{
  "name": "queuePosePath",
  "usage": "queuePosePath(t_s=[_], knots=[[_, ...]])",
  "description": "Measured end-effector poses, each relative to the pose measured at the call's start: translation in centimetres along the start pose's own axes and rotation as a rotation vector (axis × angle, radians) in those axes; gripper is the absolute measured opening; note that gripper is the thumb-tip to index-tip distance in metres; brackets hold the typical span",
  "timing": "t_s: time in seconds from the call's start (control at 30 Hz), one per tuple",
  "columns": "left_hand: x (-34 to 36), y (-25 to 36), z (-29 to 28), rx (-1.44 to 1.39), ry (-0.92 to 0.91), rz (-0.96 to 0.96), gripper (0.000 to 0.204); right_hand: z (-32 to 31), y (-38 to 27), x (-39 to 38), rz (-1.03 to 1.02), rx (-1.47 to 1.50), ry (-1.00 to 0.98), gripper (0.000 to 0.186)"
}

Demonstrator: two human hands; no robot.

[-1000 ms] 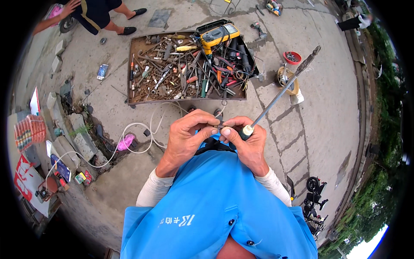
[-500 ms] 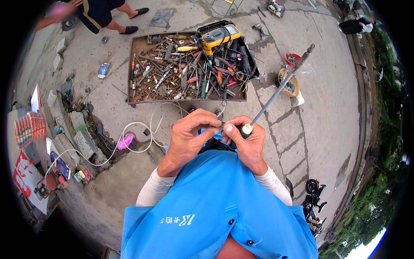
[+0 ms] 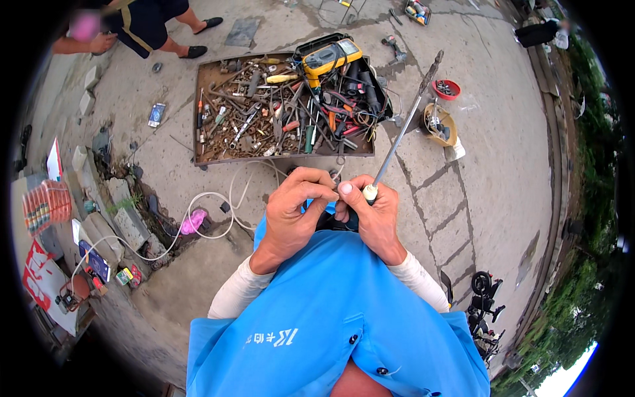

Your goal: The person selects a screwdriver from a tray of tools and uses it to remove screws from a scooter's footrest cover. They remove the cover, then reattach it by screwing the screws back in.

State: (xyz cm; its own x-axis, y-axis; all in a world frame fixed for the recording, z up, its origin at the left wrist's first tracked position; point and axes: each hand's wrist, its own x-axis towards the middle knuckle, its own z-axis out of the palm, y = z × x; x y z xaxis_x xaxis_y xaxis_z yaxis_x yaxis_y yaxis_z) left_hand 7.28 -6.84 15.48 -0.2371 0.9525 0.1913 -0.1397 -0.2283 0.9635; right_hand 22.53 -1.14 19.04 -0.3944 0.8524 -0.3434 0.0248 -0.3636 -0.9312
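My left hand (image 3: 294, 208) is closed in a pinch beside my right, fingertips nearly meeting it; whatever small thing sits between them is hard to make out. My right hand (image 3: 374, 218) grips a long screwdriver (image 3: 400, 137) by its dark handle with cream collar. Its steel shaft slants up and right, ending in a dark, rough tip. Just beyond my hands lies a rusty metal tray (image 3: 225, 157) full of wrenches, screwdrivers, pliers and small hardware, with a yellow meter (image 3: 331, 56) in an open case at its right end.
Right of the tray sit a red bowl (image 3: 446, 88) and tan container (image 3: 443, 132). White hose (image 3: 198, 195) loops leftward toward rubble (image 3: 129, 218) and a pink bag (image 3: 193, 221). Another person (image 3: 145, 26) stands top left, another (image 3: 536, 34) top right. A black two-wheeler (image 3: 483, 311) is at lower right.
My right hand and screwdriver have shifted left, the shaft now more upright and reaching higher. My left hand stays closed. The top-left person's hand has moved down.
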Motion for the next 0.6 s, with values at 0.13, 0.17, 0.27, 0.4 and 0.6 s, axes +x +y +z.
queuePosePath(t_s=[0.13, 0.17, 0.27, 0.4, 0.6], knots=[[0.6, 1.2, 1.1, -0.289, 0.111, -0.295, 0.017, -0.5, 0.6, 0.3, -0.061, 0.004, -0.005, 0.023], [0.4, 1.1, 0.9, -0.286, 0.112, -0.296, 0.017, -0.4, 0.5, 0.3, -0.061, 0.007, -0.007, 0.023], [-0.1, 0.7, -0.1, -0.273, 0.074, -0.366, 0.020, -0.2, 0.4, 0.3, -0.027, -0.015, -0.024, 0.022], [0.6, 0.5, -1.0, -0.248, 0.096, -0.450, 0.020, -0.6, 0.2, 0.3, -0.032, -0.007, 0.000, 0.020], [1.1, 0.5, -1.0, -0.232, 0.064, -0.499, 0.023, -0.3, 0.2, 0.7, -0.223, -0.208, 0.007, 0.021]])
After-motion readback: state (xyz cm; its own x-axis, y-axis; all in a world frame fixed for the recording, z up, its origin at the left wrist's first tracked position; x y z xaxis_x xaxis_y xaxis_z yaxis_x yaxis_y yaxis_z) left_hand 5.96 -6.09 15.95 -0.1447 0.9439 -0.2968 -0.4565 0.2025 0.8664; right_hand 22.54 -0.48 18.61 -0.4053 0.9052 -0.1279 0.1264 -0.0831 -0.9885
